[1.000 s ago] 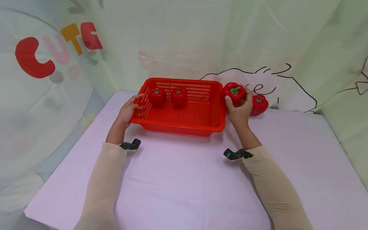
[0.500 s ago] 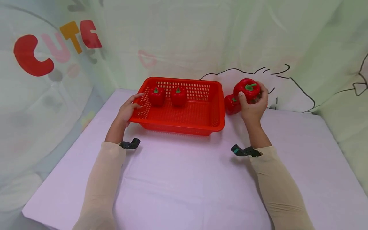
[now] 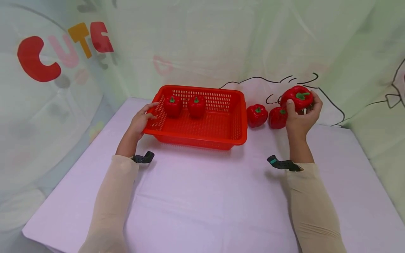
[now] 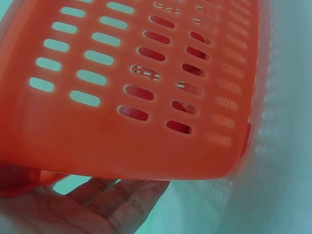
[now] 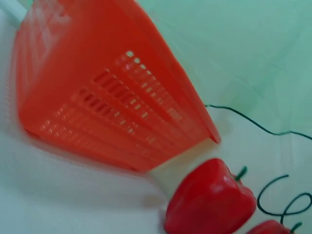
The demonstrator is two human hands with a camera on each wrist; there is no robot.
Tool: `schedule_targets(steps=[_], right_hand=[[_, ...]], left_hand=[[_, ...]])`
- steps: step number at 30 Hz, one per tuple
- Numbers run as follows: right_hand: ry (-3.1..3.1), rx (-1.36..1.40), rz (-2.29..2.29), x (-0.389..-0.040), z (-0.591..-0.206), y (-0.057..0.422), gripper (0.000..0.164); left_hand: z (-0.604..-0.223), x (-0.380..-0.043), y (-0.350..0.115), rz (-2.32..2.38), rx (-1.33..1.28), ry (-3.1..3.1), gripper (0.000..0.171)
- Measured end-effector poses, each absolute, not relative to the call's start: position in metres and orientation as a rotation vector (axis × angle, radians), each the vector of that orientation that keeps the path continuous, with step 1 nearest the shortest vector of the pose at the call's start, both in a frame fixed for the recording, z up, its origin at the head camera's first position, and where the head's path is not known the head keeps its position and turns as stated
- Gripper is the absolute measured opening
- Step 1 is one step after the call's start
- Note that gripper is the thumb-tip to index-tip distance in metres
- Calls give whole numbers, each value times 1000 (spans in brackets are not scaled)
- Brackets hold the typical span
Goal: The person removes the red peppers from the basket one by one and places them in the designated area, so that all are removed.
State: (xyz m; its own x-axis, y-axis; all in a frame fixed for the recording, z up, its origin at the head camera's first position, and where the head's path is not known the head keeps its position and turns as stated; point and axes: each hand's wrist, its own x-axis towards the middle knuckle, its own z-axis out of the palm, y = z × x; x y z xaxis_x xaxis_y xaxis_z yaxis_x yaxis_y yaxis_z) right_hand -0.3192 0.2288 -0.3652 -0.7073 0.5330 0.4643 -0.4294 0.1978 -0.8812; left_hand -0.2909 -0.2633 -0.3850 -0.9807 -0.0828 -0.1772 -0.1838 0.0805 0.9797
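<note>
A red plastic basket with slotted walls stands on the table, two red bell peppers inside it, the left pepper and the right pepper. My left hand grips the basket's left rim; its fingers show below the basket in the left wrist view. My right hand holds another red bell pepper by its sides, green stem up, beyond the basket's right side. Two more bell peppers rest on the table between basket and right hand: one close to the basket, one partly behind the hand.
The table has a pale lilac cover. A printed curtain hangs along the back and sides, close behind the basket and peppers. The right wrist view shows the basket's end wall and a table pepper.
My right hand has carried its bell pepper to the right, away from the basket, uncovering the two peppers on the table. The left hand and basket stay put.
</note>
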Motion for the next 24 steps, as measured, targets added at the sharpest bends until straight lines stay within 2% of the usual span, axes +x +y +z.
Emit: schedule_targets(steps=[9, 24], right_hand=[[-1707, -169, 1627, -307, -366, 235, 70], [-1666, -301, 1746, -321, -379, 261, 76]], left_hand=[[-386, -291, -262, 2056, -276, 2245, 55], [-383, -291, -263, 2048, -288, 2244, 55]])
